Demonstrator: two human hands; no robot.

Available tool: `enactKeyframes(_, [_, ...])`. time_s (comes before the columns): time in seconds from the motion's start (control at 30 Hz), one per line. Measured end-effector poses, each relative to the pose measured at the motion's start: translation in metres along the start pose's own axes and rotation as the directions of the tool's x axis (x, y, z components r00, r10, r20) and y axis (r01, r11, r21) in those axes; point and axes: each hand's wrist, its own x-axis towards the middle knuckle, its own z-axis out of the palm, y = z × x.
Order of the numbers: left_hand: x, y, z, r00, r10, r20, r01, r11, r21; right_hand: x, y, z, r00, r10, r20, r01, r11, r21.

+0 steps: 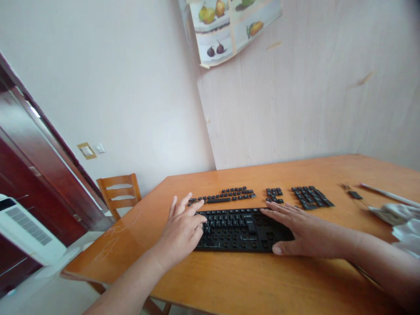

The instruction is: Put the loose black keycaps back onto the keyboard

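A black computer keyboard (229, 232) lies on the wooden table, with keycaps in its upper rows and bare sockets in its lower rows and right part. Over its left end is my left hand (187, 225), fingers spread, a bent finger touching the keys near the upper left. My right hand (295, 227) lies flat across the right end, fingers stretched towards the far edge and thumb at the near edge. Behind the keyboard, loose black keycaps lie in groups: letter keys and a long space bar (218, 200), a small cluster (274, 195) and a number-pad block (311, 197).
On the table (236, 280) at right lie a small dark tool (355, 194), a pale stick (387, 194) and crumpled plastic (407, 232). A wooden chair (120, 192) stands beyond the left edge. Fruit pictures (229, 30) hang on the wall behind.
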Motion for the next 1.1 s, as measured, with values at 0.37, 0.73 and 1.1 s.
enactKeyframes(0.37, [0.102, -0.055, 0.049, 0.993, -0.119, 0.010, 0.120, 0.985, -0.125, -0.002, 0.006, 0.004, 1.000, 0.000, -0.001, 0.000, 1.000, 0.031])
enactKeyframes(0.73, [0.173, -0.062, 0.108, 0.963, -0.125, 0.241, 0.151, 0.984, -0.091, -0.004, 0.001, 0.000, 0.998, 0.047, 0.046, -0.052, 0.993, 0.104])
enactKeyframes(1.1, [0.188, -0.064, 0.119, 0.941, -0.097, 0.326, 0.134, 0.987, -0.093, -0.004, 0.001, 0.001, 0.997, 0.053, 0.064, -0.061, 0.990, 0.131])
